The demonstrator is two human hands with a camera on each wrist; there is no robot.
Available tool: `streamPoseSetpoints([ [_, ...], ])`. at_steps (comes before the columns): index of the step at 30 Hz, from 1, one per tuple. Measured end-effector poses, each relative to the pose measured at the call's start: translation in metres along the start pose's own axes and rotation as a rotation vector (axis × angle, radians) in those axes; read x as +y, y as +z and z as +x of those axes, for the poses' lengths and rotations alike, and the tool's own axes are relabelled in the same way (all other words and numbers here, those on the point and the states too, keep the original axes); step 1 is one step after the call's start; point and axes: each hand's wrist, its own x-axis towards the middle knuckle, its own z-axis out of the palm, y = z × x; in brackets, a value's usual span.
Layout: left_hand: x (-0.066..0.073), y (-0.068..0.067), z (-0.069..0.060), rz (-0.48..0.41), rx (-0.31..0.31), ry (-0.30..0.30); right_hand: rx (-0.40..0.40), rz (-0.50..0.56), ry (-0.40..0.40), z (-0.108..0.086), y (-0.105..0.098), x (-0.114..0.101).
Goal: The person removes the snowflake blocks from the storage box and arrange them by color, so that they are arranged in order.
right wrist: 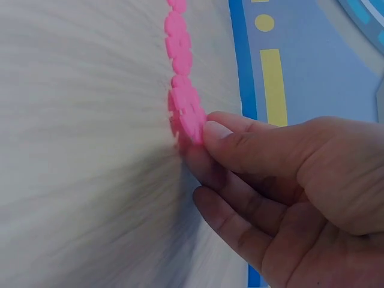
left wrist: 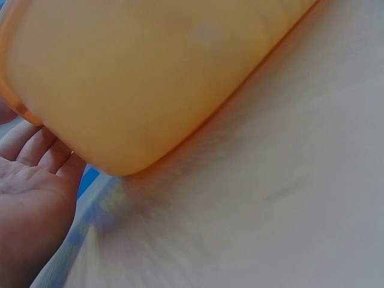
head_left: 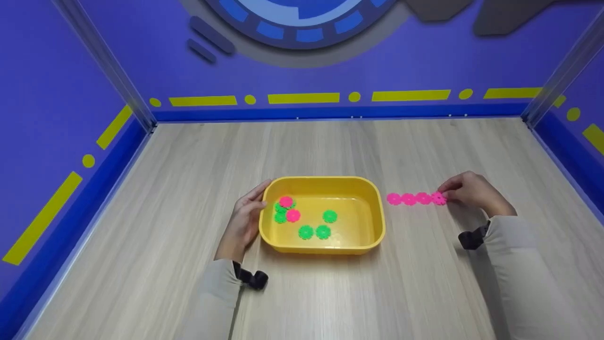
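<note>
A row of pink notched discs point(head_left: 408, 199) lies on the table to the right of a yellow plastic tub point(head_left: 349, 249). My right hand point(head_left: 474, 191) pinches the pink disc at the row's right end between thumb and fingers. In the right wrist view, that pink disc point(right wrist: 191, 111) tilts up from the tabletop, and its lower edge looks doubled. My left hand point(head_left: 244, 217) holds the tub's left side, thumb near the rim and fingers along the outer wall. Inside the tub are green discs point(head_left: 306, 232), several of them, and pink discs point(head_left: 293, 216), partly overlapping at the left.
The wood-grain table point(head_left: 330, 293) runs back to a blue panel point(head_left: 302, 75) with yellow markings. More blue panels stand at the left and right. A black wrist mount point(head_left: 255, 279) is on the left arm, and another black mount point(head_left: 472, 238) on the right.
</note>
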Motion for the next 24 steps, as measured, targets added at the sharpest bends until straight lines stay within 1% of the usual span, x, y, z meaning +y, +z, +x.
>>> streamPoseSetpoints([
  [10,-0.0006,-0.0003,-0.0002,-0.005,0.007,-0.008,0.0,-0.02,-0.02,0.0004,0.0003,0.0003],
  [17,-0.0003,-0.0001,-0.0007,-0.01,-0.003,-0.008,-0.005,-0.023,-0.027,0.0014,-0.0013,0.0],
  [24,0.0005,-0.0004,-0.0006,0.006,-0.012,-0.001,0.033,-0.019,-0.042,-0.0004,-0.0024,-0.0055],
])
